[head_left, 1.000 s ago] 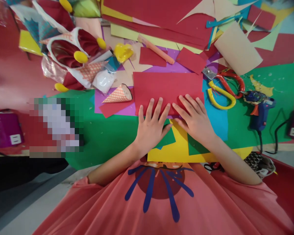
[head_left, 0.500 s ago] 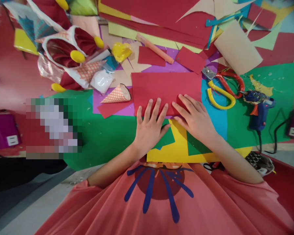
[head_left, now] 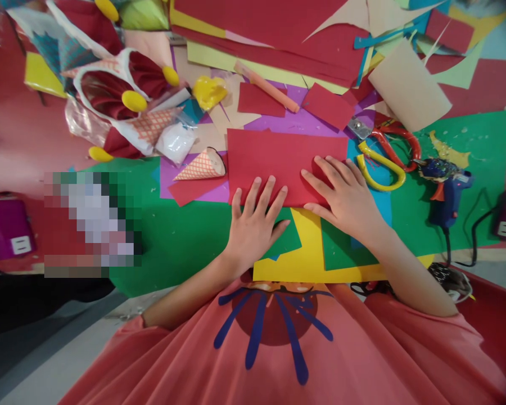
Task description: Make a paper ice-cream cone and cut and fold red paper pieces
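A red paper rectangle (head_left: 274,154) lies flat in front of me, over purple, green and blue sheets. My left hand (head_left: 255,222) rests with spread fingers on its lower left part. The fingers of my right hand (head_left: 346,199) are spread over its lower right part. Neither hand holds anything. Just left of the red sheet lies a small cone (head_left: 202,165) with an orange criss-cross pattern. Scissors (head_left: 382,149) with red and yellow handles lie to the right of my right hand.
A blue glue gun (head_left: 447,191) with a cable lies on the green sheet (head_left: 489,152) at right. Finished-looking cones with yellow ovals (head_left: 134,101) are piled at upper left. An orange marker (head_left: 267,87) and paper scraps (head_left: 409,84) spread across the back. A yellow sheet (head_left: 287,273) lies nearest me.
My right hand has slid a little to the right on the red paper, and my left hand slightly left. Both still lie flat with fingers spread.
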Tool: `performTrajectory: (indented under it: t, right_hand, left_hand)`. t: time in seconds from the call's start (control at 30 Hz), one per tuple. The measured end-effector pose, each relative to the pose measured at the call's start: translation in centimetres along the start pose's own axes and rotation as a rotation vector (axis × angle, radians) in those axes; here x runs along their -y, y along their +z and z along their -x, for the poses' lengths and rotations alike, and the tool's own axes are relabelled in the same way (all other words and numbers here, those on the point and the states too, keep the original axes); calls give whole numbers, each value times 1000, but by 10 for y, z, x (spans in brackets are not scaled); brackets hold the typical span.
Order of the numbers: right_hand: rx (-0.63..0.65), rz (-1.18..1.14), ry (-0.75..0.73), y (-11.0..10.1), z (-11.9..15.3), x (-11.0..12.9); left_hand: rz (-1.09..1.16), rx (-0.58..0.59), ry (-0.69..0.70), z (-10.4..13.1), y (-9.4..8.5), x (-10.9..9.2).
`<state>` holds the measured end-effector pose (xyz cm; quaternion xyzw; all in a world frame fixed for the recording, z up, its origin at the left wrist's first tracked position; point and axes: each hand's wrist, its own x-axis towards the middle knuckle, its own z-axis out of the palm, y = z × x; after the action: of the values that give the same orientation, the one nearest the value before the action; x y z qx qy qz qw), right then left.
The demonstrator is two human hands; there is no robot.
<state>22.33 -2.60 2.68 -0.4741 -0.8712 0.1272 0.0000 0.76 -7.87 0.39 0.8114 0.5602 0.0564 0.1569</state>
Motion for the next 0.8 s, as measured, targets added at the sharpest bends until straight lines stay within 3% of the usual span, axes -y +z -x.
performTrajectory:
  t: [0.4, 0.63, 0.8]
  right_hand:
    - [-11, 27, 1, 5, 0, 0]
    - [-36, 71, -22, 9, 1, -2]
    - [-35, 77, -20, 8, 0, -2]
  left_hand:
    - [-66, -20, 18, 0, -2, -1]
    - [-23, -24, -36, -18, -12, 6]
    - [-34, -20, -3, -24, -7, 4]
